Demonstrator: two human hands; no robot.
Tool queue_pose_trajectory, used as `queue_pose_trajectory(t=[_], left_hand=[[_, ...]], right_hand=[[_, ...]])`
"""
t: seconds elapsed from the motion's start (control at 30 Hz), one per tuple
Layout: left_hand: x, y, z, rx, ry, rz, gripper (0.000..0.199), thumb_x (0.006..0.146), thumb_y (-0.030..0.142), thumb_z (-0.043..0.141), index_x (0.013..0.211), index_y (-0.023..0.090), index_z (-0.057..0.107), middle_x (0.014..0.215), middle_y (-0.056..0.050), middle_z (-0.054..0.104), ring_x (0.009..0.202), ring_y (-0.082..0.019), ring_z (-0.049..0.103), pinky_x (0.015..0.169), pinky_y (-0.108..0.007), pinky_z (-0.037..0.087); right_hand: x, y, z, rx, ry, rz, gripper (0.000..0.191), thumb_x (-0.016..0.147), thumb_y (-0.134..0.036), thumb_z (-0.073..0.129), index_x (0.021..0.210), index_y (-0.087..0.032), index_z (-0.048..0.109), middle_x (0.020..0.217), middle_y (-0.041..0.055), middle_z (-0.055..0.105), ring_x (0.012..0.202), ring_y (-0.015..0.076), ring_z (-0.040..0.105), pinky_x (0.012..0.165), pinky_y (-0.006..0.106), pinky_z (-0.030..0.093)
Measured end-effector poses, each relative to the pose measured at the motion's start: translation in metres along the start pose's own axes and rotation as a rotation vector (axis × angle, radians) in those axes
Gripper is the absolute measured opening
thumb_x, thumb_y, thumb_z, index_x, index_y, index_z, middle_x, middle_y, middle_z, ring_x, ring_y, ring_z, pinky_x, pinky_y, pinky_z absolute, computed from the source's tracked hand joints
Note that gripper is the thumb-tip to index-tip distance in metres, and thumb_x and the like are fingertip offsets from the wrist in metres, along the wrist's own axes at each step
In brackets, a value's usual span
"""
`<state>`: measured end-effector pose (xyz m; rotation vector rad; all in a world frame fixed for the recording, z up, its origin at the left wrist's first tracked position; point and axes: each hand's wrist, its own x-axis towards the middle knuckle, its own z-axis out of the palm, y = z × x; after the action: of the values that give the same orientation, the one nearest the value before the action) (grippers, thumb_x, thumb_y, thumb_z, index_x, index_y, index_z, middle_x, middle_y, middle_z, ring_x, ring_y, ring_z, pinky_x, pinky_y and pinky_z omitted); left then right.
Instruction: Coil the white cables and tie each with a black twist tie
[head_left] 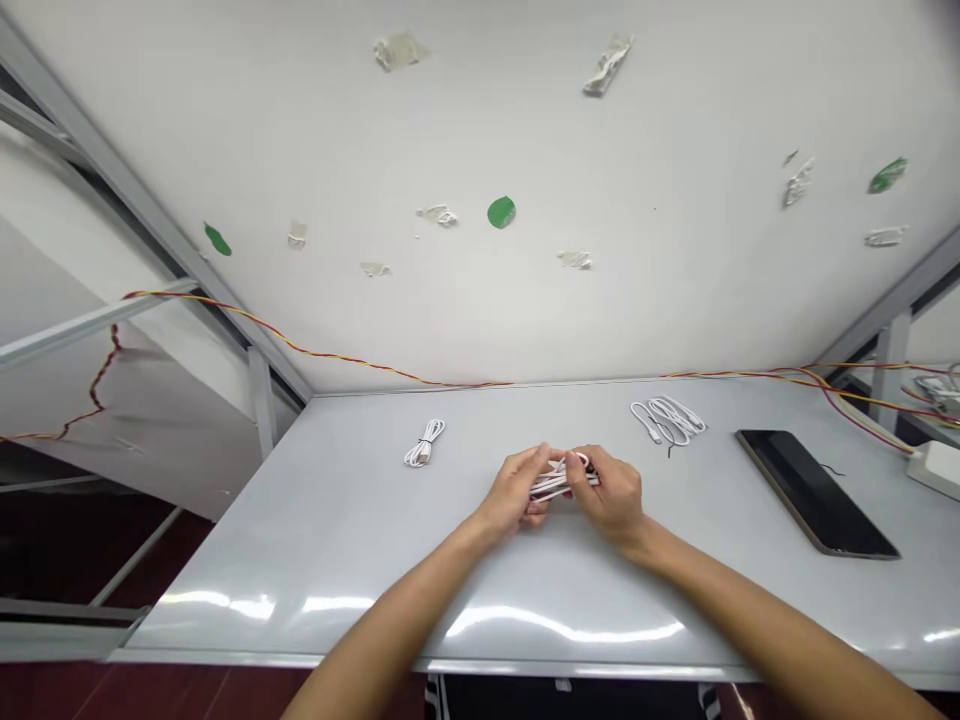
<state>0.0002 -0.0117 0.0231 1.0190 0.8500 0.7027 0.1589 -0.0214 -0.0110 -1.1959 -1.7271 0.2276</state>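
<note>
My left hand (514,490) and my right hand (607,497) meet at the middle of the white table (315,570). Both grip a looped bundle of white cable (559,482), whose strands show between my fingers. A dark end shows near my right fingers, but it is too small to identify. A small coiled white cable (424,443) lies to the left of my hands, and a larger loose white cable (667,420) lies farther back to the right. Neither hand touches these two.
A black tablet (814,492) lies flat on the right of the table, and a white power strip (936,468) sits at the right edge. Twisted red-and-yellow wires (315,352) run along the white wall behind, which bears tape scraps. Metal frame rails stand at both sides.
</note>
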Motion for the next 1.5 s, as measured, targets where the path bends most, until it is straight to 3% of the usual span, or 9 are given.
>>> queue_pose_trajectory(t=[0.1,0.23,0.4,0.53,0.63,0.97,1.17,1.3,1.5], left_hand=[[0.006,-0.013,0.004,0.121,0.116,0.043,0.062,0.086,0.072,0.045,0.089,0.012,0.062,0.055,0.001,0.053,0.035,-0.005,0.032,0.035,-0.020,0.019],[0.006,-0.020,0.007,0.145,0.022,0.060,0.061,0.085,0.068,0.054,0.115,0.016,0.058,0.052,0.006,0.045,0.037,-0.006,0.034,0.036,-0.018,0.022],[-0.001,-0.012,0.004,0.002,-0.284,-0.052,0.055,0.086,0.066,0.054,0.100,0.014,0.060,0.075,-0.002,0.053,0.053,-0.006,0.039,0.045,-0.019,0.033],[-0.004,-0.006,-0.006,0.021,-0.567,-0.136,0.047,0.086,0.060,0.059,0.099,0.014,0.060,0.103,-0.012,0.060,0.071,-0.012,0.052,0.060,-0.028,0.047],[-0.005,-0.004,-0.011,0.116,-0.622,-0.161,0.045,0.086,0.058,0.062,0.096,0.014,0.057,0.095,-0.009,0.059,0.067,-0.011,0.051,0.058,-0.028,0.046],[-0.008,-0.003,-0.005,0.773,-0.172,0.234,0.025,0.098,0.038,0.040,0.090,0.018,0.054,0.078,-0.002,0.054,0.068,-0.015,0.048,0.068,-0.029,0.041],[0.000,-0.003,-0.012,0.954,0.046,0.405,0.032,0.100,0.037,0.033,0.088,0.018,0.055,0.081,-0.004,0.058,0.071,-0.017,0.050,0.068,-0.029,0.039],[0.007,0.004,-0.036,0.818,0.367,0.414,0.037,0.100,0.043,0.032,0.101,0.017,0.059,0.071,0.000,0.048,0.061,-0.015,0.042,0.059,-0.027,0.035],[0.010,0.006,-0.040,0.499,0.341,0.346,0.048,0.097,0.055,0.035,0.108,0.015,0.058,0.066,0.004,0.035,0.053,-0.010,0.031,0.048,-0.023,0.029]], right_hand=[[0.000,-0.001,0.000,-0.030,0.014,-0.072,0.022,0.096,-0.030,0.045,0.098,-0.022,0.065,0.069,0.0042,0.070,0.051,0.0151,0.060,0.053,0.028,0.045],[0.002,0.001,0.000,-0.101,0.063,-0.360,0.021,0.094,-0.025,0.049,0.077,-0.022,0.060,0.064,0.0015,0.065,0.051,0.0120,0.055,0.049,0.026,0.037],[0.010,0.009,-0.006,-0.152,0.226,-0.545,0.039,0.092,-0.014,0.056,0.057,-0.021,0.040,0.045,-0.0069,0.038,0.041,0.0079,0.030,0.046,0.027,0.024],[0.013,0.011,-0.010,-0.076,0.087,-0.625,0.041,0.095,-0.015,0.051,0.058,-0.022,0.037,0.047,-0.0067,0.037,0.042,0.0084,0.028,0.045,0.027,0.022],[0.013,0.009,-0.010,-0.057,-0.019,-0.674,0.038,0.098,-0.017,0.045,0.060,-0.021,0.041,0.049,-0.0054,0.041,0.043,0.0089,0.031,0.045,0.026,0.023],[0.017,0.012,-0.006,-0.254,-0.270,-0.172,0.042,0.103,-0.033,0.032,0.065,-0.021,0.044,0.053,-0.0029,0.046,0.045,0.0112,0.034,0.048,0.029,0.022],[0.027,0.018,-0.013,0.105,-0.413,0.132,0.037,0.103,-0.043,0.028,0.099,-0.022,0.058,0.069,-0.0013,0.059,0.058,0.0149,0.054,0.057,0.027,0.038],[0.035,0.034,-0.014,0.104,-0.421,0.256,0.030,0.097,-0.044,0.044,0.098,-0.022,0.063,0.083,0.0030,0.066,0.074,0.0188,0.061,0.066,0.030,0.044],[0.021,0.038,0.008,-0.129,-0.551,0.165,0.015,0.088,-0.033,0.058,0.085,-0.022,0.066,0.094,0.0063,0.065,0.094,0.0241,0.058,0.086,0.039,0.040]])
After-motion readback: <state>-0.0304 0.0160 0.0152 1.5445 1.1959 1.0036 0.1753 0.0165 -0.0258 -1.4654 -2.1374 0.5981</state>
